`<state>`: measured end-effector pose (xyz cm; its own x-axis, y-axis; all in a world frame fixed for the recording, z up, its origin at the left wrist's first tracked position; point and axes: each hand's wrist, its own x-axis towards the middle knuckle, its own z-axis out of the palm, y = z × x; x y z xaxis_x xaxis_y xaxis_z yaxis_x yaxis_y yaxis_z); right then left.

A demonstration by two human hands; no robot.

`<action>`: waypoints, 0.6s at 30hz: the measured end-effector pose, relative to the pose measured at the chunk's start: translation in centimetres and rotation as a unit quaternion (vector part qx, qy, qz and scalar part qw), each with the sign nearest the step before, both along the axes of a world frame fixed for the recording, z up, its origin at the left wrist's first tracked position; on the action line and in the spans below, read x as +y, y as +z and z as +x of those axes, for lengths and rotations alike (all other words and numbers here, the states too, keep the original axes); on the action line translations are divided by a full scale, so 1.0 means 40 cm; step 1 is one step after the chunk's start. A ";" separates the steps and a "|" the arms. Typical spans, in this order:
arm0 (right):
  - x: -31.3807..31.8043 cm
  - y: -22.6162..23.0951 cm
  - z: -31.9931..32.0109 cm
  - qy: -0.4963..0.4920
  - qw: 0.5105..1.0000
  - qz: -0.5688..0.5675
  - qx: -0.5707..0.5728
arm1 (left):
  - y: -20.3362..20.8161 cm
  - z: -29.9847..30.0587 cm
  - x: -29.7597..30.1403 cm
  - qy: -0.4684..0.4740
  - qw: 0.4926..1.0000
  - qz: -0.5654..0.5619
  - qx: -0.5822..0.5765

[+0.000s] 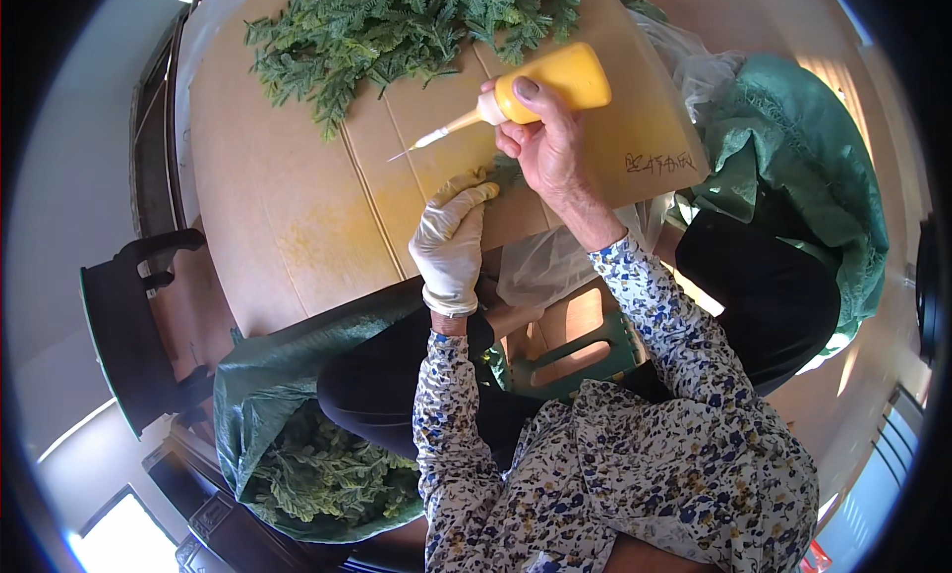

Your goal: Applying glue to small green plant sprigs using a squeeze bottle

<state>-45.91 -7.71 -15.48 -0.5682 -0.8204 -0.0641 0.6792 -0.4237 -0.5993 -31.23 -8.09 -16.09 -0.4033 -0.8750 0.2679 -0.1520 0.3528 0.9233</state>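
Note:
My right hand [543, 142] is bare and wrapped round a yellow squeeze bottle [573, 75]. The bottle is tilted, and its thin needle nozzle [428, 139] points down to the left over the cardboard. In a white glove, my left hand [448, 241] is closed at the near side of the cardboard, fingers curled together. A small green sprig [508, 172] shows at its fingertips, partly hidden behind my right hand. The nozzle tip is apart from the sprig. A pile of green artificial fir sprigs [416, 28] lies at the far side.
Yellow-stained cardboard [327, 206] covers the work surface. A green sack of fir sprigs [332, 469] stands at my lower left, another green sack [793, 147] at right. Clear plastic [555, 261] hangs at the near edge. A green stool [585, 360] and a black chair [139, 325] are nearby.

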 end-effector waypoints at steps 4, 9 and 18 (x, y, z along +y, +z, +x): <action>0.002 -0.042 -0.003 -0.006 1.000 0.007 -0.021 | -0.013 -0.003 -0.012 0.040 0.999 -0.023 -0.021; 0.004 -0.059 -0.009 0.005 1.000 -0.011 -0.007 | -0.011 -0.015 0.000 0.071 0.976 -0.123 -0.166; 0.002 -0.050 -0.007 -0.004 0.998 -0.030 -0.048 | -0.012 -0.061 0.018 0.155 0.951 -0.118 -0.238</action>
